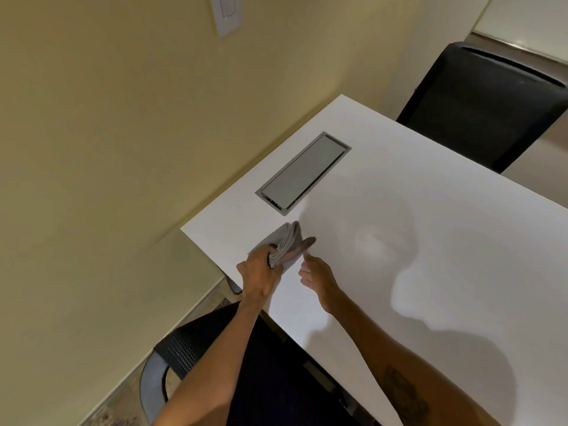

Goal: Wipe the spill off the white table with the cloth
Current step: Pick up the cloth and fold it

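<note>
Left hand [259, 276] grips the bunched grey cloth [284, 245] over the white table [430, 241] near its left corner, just short of the grey cable hatch [302, 173], while right hand [318, 279] hovers loosely open beside it.

The cloth [284, 245] is blurred, its lower folds hidden inside the left hand's [259, 276] grip. No spill can be made out on the bench [430, 241], which the right and bottom frame edges cut off. The upper-right chair [482, 103] runs past the right edge.
</note>
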Demonstrator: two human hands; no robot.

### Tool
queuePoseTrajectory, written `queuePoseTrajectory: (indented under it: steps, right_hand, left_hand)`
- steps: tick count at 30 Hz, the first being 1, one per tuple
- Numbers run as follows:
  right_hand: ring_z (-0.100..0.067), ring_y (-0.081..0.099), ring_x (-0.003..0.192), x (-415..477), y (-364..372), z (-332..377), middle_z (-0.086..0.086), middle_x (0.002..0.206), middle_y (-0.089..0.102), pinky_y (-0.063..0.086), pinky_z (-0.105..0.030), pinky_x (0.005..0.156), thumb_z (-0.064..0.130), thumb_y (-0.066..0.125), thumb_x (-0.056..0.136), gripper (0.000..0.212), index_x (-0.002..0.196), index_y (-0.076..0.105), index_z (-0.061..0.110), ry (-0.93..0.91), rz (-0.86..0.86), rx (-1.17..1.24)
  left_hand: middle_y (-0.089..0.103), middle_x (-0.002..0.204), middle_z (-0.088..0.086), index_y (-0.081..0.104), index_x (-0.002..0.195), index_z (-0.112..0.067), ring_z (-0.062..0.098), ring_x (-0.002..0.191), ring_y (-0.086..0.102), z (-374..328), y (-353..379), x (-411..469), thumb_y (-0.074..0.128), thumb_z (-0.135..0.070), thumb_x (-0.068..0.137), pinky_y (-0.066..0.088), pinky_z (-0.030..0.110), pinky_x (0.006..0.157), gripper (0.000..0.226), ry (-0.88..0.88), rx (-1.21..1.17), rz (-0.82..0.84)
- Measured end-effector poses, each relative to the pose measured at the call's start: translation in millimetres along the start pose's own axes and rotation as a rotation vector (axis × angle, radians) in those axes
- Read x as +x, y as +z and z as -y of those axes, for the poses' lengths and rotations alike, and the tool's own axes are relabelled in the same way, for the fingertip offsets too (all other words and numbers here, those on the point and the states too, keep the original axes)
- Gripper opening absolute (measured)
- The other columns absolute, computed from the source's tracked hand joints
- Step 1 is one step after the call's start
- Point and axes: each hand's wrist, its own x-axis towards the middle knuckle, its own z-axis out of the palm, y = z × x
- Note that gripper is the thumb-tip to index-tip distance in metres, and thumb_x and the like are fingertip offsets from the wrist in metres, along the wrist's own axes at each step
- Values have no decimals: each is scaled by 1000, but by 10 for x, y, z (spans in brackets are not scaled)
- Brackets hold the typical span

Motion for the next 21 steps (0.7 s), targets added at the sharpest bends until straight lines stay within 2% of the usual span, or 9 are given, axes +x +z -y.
queuePoseTrajectory:
  steps: [3, 4, 5, 7, 10, 12, 14, 18, 21]
  right_hand:
    - [-3, 63, 58, -54, -129, 33, 10, 68, 66, 54, -20, 61, 49, 43, 100, 30, 92, 56, 23, 39, 20, 321]
    - [-3, 58, 45, -97, -180, 43, 9, 58, 63, 56, -22, 63, 49, 40, 101, 34, 90, 56, 21, 39, 9, 427]
    - [-5, 54, 42, -114, -258, 25, 4, 58, 63, 58, -29, 79, 48, 40, 102, 37, 94, 58, 17, 29, -14, 495]
    - [-15, 60, 62, -210, -423, 7, -8, 83, 67, 46, -44, 107, 45, 47, 101, 36, 108, 60, 12, -5, -63, 583]
    - [-34, 62, 107, -410, -700, -36, -17, 113, 64, 55, -47, 91, 36, 62, 95, 28, 109, 60, 12, -41, -176, 637]
    - [-36, 63, 104, -555, -905, -88, -20, 112, 65, 58, -40, 72, 30, 66, 92, 30, 112, 60, 8, -74, -270, 612]
    - [-35, 66, 97, -676, -1143, -171, -21, 112, 66, 55, -36, 65, 24, 68, 91, 37, 119, 59, 2, -105, -372, 628]
    - [-35, 66, 90, -980, -1687, -370, -21, 104, 67, 54, -35, 63, 21, 70, 88, 33, 113, 62, 0, -86, -553, 709]
    - [-38, 67, 96, -1283, -2129, -609, -19, 105, 68, 58, -43, 72, 23, 68, 90, 25, 110, 63, 9, -163, -643, 729]
  left_hand:
    - [68, 119, -5, 66, 116, -22, 21, 108, 61, -244, 68, -139, 73, -24, 89, 24, 32, 85, 28, 243, 117, 1]
    - [68, 116, -6, 66, 115, -23, 21, 106, 62, -327, 95, -189, 72, -23, 89, 23, 32, 85, 27, 314, 155, 1]
    - [69, 113, -6, 66, 114, -23, 21, 104, 62, -402, 133, -236, 72, -22, 89, 22, 31, 86, 26, 375, 193, 7]
    - [70, 107, -5, 66, 112, -24, 23, 100, 65, -556, 227, -337, 73, -19, 88, 25, 32, 86, 25, 491, 256, -9]
    - [71, 103, -3, 67, 110, -26, 23, 95, 65, -838, 412, -539, 72, -10, 87, 36, 37, 91, 29, 640, 271, -1]
    - [73, 106, -4, 68, 114, -28, 20, 92, 65, -1039, 577, -712, 76, -7, 84, 38, 35, 88, 38, 746, 249, 17]
    - [73, 106, -5, 71, 107, -24, 20, 92, 68, -1192, 794, -846, 79, -10, 83, 36, 33, 88, 29, 879, 200, 45]
    - [70, 100, -6, 73, 96, -17, 16, 94, 64, -1495, 1175, -1158, 78, -15, 86, 39, 36, 85, 12, 1133, 140, 76]
    - [66, 127, -7, 68, 120, -21, 12, 123, 51, -1693, 1324, -1551, 62, -43, 96, 27, 32, 106, 33, 1179, 207, 219]
